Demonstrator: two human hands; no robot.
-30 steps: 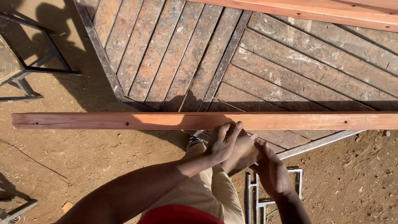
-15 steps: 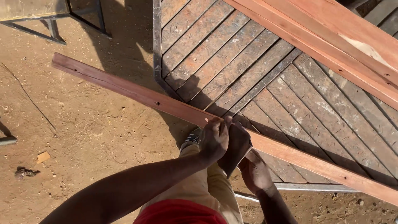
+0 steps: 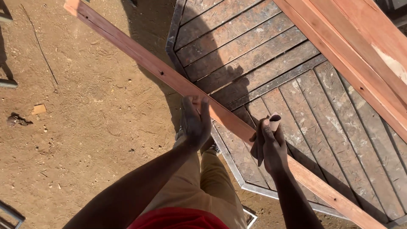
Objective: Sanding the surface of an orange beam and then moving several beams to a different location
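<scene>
Long reddish wooden batten [image 3: 169, 78] runs diagonally, far left to near right, above dirt ground [image 3: 85, 127] and slatted grey wooden platform with metal frame [image 3: 271, 68]. Your left hand [image 3: 196, 123] clasps batten mid-length, fingers wrapped over its top face. Your right hand [image 3: 271, 146], just right along batten, clenches folded brown sandpaper-like sheet [image 3: 271, 125] against batten edge. Batten surface looks smooth, evenly coloured; how much work remains, cannot tell. Stacked reddish timber planks [image 3: 364, 46] lie far right on platform.
</scene>
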